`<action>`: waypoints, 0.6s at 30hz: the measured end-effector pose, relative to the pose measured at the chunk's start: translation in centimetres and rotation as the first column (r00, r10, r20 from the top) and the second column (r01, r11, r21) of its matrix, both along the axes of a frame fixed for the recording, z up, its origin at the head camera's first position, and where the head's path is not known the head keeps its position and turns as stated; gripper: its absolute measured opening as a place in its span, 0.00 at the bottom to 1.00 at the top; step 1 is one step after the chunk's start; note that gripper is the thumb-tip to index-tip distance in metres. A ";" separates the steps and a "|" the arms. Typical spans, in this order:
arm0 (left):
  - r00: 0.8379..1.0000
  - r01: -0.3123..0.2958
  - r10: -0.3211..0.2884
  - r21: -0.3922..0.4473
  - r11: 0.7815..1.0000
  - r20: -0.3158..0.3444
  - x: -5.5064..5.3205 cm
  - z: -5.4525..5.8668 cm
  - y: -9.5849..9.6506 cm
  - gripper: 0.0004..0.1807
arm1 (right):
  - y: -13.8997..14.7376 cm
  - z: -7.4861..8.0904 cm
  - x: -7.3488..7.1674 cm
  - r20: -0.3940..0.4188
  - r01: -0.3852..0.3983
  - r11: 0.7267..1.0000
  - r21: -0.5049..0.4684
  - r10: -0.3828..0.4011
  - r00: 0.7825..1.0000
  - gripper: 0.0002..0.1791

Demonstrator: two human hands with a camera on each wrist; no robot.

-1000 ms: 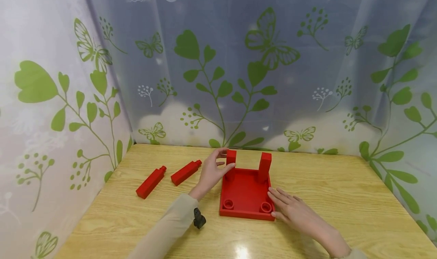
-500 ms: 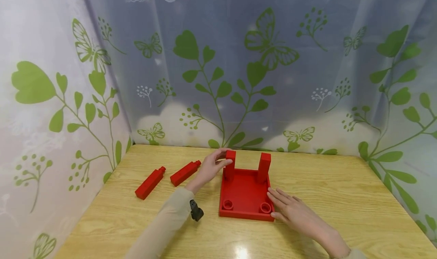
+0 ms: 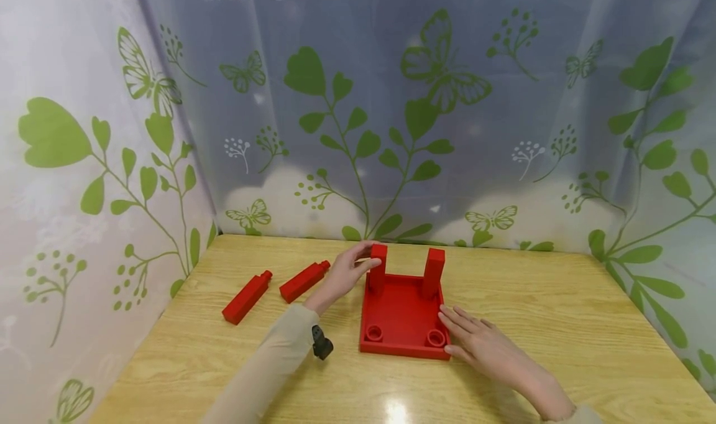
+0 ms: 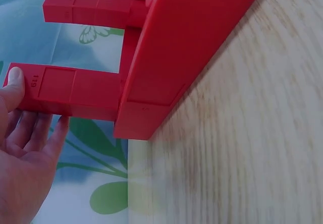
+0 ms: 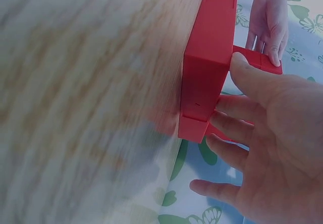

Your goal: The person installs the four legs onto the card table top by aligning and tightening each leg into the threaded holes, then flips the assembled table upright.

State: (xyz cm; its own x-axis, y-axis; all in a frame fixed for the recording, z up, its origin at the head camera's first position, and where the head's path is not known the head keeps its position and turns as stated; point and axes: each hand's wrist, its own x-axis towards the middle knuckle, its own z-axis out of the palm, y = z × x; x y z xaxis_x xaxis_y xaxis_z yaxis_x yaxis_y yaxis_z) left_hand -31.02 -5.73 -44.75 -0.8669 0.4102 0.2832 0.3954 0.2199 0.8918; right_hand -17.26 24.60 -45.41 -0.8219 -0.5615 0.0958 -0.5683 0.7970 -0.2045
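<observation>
A red square tray-like base (image 3: 399,315) lies on the table with its raised rim up. Two square red legs stand upright at its far corners, a left leg (image 3: 378,267) and a right leg (image 3: 433,273). Thumb and fingers of my left hand (image 3: 342,278) pinch the left leg near its top; the left wrist view shows the thumb on the face marked 119 (image 4: 34,80). Against the base's right side rests my right hand (image 3: 486,346), fingers extended and touching the rim. Round sockets (image 3: 373,333) sit in the two near corners.
To the left, two loose red legs with narrow round ends lie on the wooden table (image 3: 537,299): an outer leg (image 3: 246,298) and an inner leg (image 3: 304,281). A patterned curtain (image 3: 358,132) rises behind the table.
My left hand has shifted slightly up and left around the far left leg, and its thumb has moved higher on it. The right hand and base stay in place.
</observation>
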 end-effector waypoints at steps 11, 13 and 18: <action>0.996 -0.070 0.070 0.011 0.997 -0.048 0.7 -0.7 -0.9 0.28 | 0.0 0.0 0.1 0.004 0.008 1.000 0.006 -0.008 1.000 0.34; 0.995 -0.074 0.075 0.024 0.997 -0.065 0.9 -0.8 -1.3 0.27 | 0.0 0.0 0.1 0.003 0.011 1.000 0.008 -0.011 1.000 0.34; 0.994 -0.084 0.085 0.018 0.996 -0.067 1.6 -0.9 -2.9 0.26 | 0.0 -0.1 0.1 0.001 0.011 1.000 0.011 -0.012 1.000 0.34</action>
